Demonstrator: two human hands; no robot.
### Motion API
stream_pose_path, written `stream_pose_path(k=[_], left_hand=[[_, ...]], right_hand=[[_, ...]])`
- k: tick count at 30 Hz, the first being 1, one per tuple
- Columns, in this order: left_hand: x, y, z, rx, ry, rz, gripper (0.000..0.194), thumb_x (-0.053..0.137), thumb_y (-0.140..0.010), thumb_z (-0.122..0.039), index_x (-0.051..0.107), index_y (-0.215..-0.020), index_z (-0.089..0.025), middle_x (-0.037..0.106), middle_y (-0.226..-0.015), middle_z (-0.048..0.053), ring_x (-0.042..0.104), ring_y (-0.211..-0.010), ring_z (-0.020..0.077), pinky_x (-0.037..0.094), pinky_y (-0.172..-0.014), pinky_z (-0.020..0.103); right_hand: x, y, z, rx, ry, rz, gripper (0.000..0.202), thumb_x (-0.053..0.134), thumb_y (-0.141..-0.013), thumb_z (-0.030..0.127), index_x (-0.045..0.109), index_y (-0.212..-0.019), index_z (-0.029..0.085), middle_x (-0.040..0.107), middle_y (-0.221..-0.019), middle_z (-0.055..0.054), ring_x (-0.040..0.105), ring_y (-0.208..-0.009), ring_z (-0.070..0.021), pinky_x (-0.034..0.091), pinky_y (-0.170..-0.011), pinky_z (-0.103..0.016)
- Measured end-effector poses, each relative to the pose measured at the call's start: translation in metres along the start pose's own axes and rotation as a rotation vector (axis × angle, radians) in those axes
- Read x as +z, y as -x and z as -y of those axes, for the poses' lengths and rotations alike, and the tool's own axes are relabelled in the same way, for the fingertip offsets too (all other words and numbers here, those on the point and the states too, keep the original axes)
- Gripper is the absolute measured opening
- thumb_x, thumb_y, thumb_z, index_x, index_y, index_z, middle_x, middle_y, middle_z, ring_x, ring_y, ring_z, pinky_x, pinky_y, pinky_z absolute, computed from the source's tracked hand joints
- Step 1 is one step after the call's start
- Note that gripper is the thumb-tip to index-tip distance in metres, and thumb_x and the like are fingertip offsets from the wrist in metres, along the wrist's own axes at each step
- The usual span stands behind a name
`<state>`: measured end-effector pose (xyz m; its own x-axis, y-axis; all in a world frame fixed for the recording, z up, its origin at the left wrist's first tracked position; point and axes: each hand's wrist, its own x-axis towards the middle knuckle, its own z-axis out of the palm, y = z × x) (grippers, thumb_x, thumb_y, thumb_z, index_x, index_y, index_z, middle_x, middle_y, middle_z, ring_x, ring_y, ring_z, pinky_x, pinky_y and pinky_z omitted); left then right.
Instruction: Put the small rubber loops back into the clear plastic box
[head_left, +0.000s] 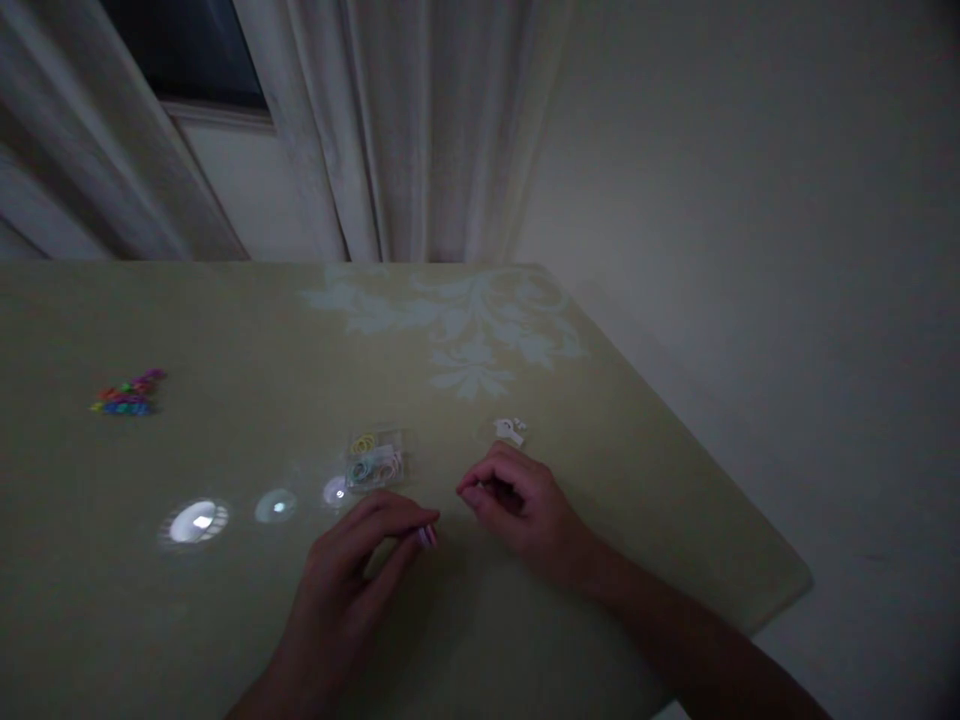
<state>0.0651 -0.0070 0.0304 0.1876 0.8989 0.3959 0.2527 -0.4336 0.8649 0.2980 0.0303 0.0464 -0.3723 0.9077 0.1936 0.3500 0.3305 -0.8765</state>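
My left hand (352, 560) pinches a small bundle of pink and white hair ties (427, 536) between thumb and fingertips, a little above the table. To its right, my right hand (525, 505) is closed in a pinch, apart from the left. Whatever its fingertips hold, if anything, is too small to make out. Just beyond the left hand lies a clear compartment box (377, 458) with yellow, teal and pale ring-shaped hair ties inside. Small white pieces (511, 430), perhaps paper or plastic, lie just past the right hand's knuckles.
A pile of small multicoloured pieces (129, 394) lies at the left of the glossy table (247, 330). Lamp reflections shine on its surface, and a pale leaf pattern (472, 340) marks the back. Curtains (420, 130) hang behind; a wall (750, 250) runs along the right.
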Motion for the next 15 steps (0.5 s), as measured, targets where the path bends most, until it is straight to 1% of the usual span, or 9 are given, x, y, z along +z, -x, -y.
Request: stream_pose_path(k=[1,3,6,9,11,15], left_hand=[[0.0,0.0,0.0,-0.009,-0.003,-0.002,0.022,0.067,-0.098,-0.015,0.079,-0.108,-0.03,0.077,-0.094,0.0,0.075,-0.086,0.0148,0.06,-0.077,0.021],[0.001,-0.001,0.0,-0.028,-0.007,0.0,0.02,0.066,-0.098,-0.016,0.078,-0.106,-0.03,0.077,-0.094,0.0,0.075,-0.086,0.0148,0.059,-0.077,0.021],[0.002,0.001,0.001,-0.074,-0.006,0.005,0.016,0.067,-0.098,-0.019,0.078,-0.104,-0.029,0.079,-0.095,0.0,0.076,-0.087,0.015,0.06,-0.077,0.021],[0.004,0.003,0.001,-0.158,0.01,0.017,0.013,0.068,-0.099,-0.024,0.078,-0.105,-0.029,0.082,-0.098,0.001,0.078,-0.088,0.0159,0.062,-0.078,0.022],[0.004,0.004,0.001,-0.203,0.019,0.026,0.012,0.068,-0.098,-0.026,0.079,-0.103,-0.028,0.083,-0.096,0.001,0.079,-0.087,0.0163,0.062,-0.077,0.022],[0.004,0.003,-0.001,-0.207,0.012,0.025,0.011,0.07,-0.096,-0.026,0.08,-0.097,-0.027,0.083,-0.091,0.001,0.08,-0.083,0.0165,0.063,-0.075,0.021]], right_hand=[[-0.006,-0.003,-0.004,-0.01,0.103,0.012,0.007,0.069,-0.099,0.023,0.074,-0.098,0.019,0.062,-0.089,-0.001,0.059,-0.076,-0.0127,0.045,-0.068,-0.025],[-0.017,-0.008,-0.012,0.001,0.313,0.085,0.006,0.071,-0.097,0.019,0.075,-0.102,0.018,0.066,-0.095,-0.003,0.064,-0.081,-0.0144,0.047,-0.075,-0.027],[-0.024,-0.011,-0.02,0.07,0.527,0.178,0.006,0.071,-0.098,0.017,0.075,-0.103,0.018,0.069,-0.101,-0.005,0.067,-0.084,-0.016,0.048,-0.078,-0.029],[-0.023,-0.009,-0.021,0.108,0.656,0.206,0.006,0.07,-0.1,0.02,0.075,-0.102,0.019,0.07,-0.102,-0.004,0.069,-0.087,-0.0175,0.048,-0.077,-0.029],[-0.02,-0.007,-0.02,0.112,0.73,0.227,0.006,0.069,-0.1,0.022,0.074,-0.101,0.02,0.07,-0.102,-0.004,0.069,-0.086,-0.018,0.047,-0.074,-0.029],[-0.014,-0.006,-0.017,0.099,0.886,0.258,0.01,0.064,-0.101,0.023,0.071,-0.096,0.017,0.07,-0.098,-0.006,0.067,-0.08,-0.0189,0.044,-0.066,-0.029]])
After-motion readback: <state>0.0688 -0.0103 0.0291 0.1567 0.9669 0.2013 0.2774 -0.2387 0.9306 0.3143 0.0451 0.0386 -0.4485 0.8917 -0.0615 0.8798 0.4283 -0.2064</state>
